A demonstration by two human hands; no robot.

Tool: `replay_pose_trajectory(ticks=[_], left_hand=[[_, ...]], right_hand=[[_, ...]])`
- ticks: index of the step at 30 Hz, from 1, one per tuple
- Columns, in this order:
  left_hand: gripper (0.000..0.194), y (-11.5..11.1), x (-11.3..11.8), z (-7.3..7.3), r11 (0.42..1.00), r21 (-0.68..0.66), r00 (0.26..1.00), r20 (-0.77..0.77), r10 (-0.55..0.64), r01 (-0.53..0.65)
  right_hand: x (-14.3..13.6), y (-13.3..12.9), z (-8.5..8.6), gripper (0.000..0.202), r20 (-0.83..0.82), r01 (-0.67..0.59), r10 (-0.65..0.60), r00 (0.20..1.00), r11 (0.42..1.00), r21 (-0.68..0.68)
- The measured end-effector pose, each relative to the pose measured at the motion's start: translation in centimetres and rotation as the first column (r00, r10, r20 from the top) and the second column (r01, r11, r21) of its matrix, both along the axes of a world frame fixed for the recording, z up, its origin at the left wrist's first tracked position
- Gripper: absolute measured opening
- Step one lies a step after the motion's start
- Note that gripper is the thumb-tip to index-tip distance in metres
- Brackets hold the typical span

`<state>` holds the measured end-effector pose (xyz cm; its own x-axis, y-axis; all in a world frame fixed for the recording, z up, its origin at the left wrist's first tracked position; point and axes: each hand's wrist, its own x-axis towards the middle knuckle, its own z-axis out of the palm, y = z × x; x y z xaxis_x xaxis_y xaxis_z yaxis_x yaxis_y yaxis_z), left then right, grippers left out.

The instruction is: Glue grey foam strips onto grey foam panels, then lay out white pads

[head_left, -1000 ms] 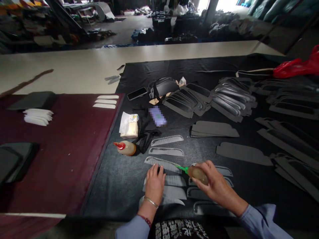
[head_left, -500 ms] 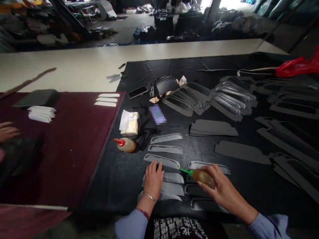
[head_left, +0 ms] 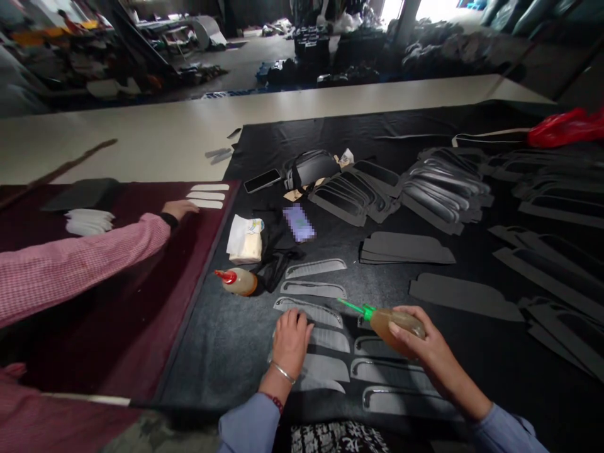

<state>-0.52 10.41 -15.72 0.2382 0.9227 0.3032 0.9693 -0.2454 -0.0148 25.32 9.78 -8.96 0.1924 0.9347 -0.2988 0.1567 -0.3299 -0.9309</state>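
Note:
Wrapped round a glue bottle (head_left: 384, 324) with a green nozzle, my right hand (head_left: 418, 333) is above the grey pieces on the right. The nozzle tip hangs just over the right end of a curved grey piece (head_left: 311, 310) that has a shiny line along its edge. My left hand (head_left: 290, 343) lies on the left part of the grey pieces, fingers bent; whether it grips one cannot be made out. More grey pieces (head_left: 325, 367) lie below it, and two with shiny edges (head_left: 316, 268) lie above.
A co-worker's hand (head_left: 182, 209) reaches to white strips (head_left: 207, 195) on the maroon cloth at left. A red-tipped bottle (head_left: 240, 281), a tissue pack (head_left: 245, 240), a phone (head_left: 263, 180) and stacks of dark pieces (head_left: 443, 189) lie on the black cloth.
My right hand has lifted the bottle slightly, its nozzle tip leaving the grey piece's end. My left hand has hardly moved. A co-worker's arm has stretched in from the left to the white strips.

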Motion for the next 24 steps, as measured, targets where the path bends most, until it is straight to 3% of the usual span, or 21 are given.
replay_pose_trajectory(ticks=[5,9,15,20,24], left_hand=[[0.02,0.0,-0.1,-0.5,0.999,0.04,0.999,0.018,-0.028,0.028],[0.021,-0.3,-0.8,-0.6,0.996,0.084,0.999,0.042,-0.029,0.026],[0.021,-1.8,-1.8,0.4,0.993,0.105,0.994,0.086,-0.063,0.054],[0.028,-4.0,-0.7,0.8,0.976,-0.081,0.975,0.116,-0.192,0.202],[0.042,-4.9,-0.4,0.5,0.966,-0.205,0.982,0.142,-0.127,0.155]], right_hand=[[-1.3,0.6,-0.2,0.05,-0.211,0.0,-0.016,0.977,0.997,-0.074],[-2.0,0.7,0.0,0.049,-0.25,-0.014,-0.008,0.968,0.996,-0.087],[-2.5,0.6,0.2,0.05,-0.251,-0.017,-0.011,0.968,0.994,-0.108],[-3.0,0.2,0.1,0.051,-0.204,-0.029,0.004,0.979,0.992,-0.121],[-3.5,-0.2,0.1,0.051,-0.183,-0.044,0.024,0.983,0.993,-0.109]])
